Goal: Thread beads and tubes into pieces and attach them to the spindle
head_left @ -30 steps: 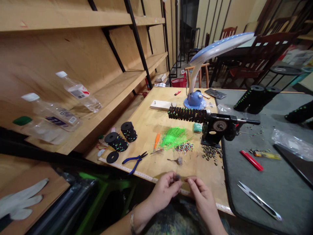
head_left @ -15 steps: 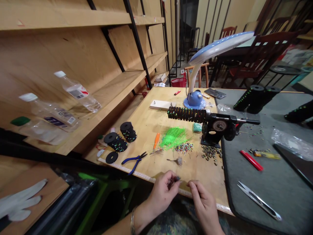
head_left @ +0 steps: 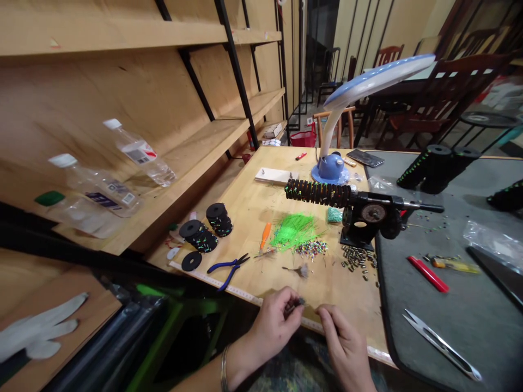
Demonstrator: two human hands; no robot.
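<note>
My left hand [head_left: 274,325] is pinched shut at the near edge of the wooden table [head_left: 261,207], holding a small dark tuft [head_left: 297,302] between thumb and fingers. My right hand [head_left: 342,340] sits just to its right with fingers curled closed; what it grips is too small to see. Just beyond my hands lie another small tuft [head_left: 300,270], a pile of green strands [head_left: 295,228], coloured beads [head_left: 311,249] and small metal pieces [head_left: 356,259]. A black hand-crank winder [head_left: 368,216] with a studded black roll [head_left: 317,193] stands behind them.
Blue pliers [head_left: 227,267], an orange tool [head_left: 265,235] and black discs [head_left: 204,233] lie left. A blue desk lamp [head_left: 335,163] stands at the back. The grey mat [head_left: 449,305] holds thread snips [head_left: 440,345] and a red lighter [head_left: 427,274]. Plastic bottles [head_left: 134,158] lie on the left shelf.
My hands have drawn slightly apart and back toward me, the left keeping its pinch on the tuft. The view has shifted a little.
</note>
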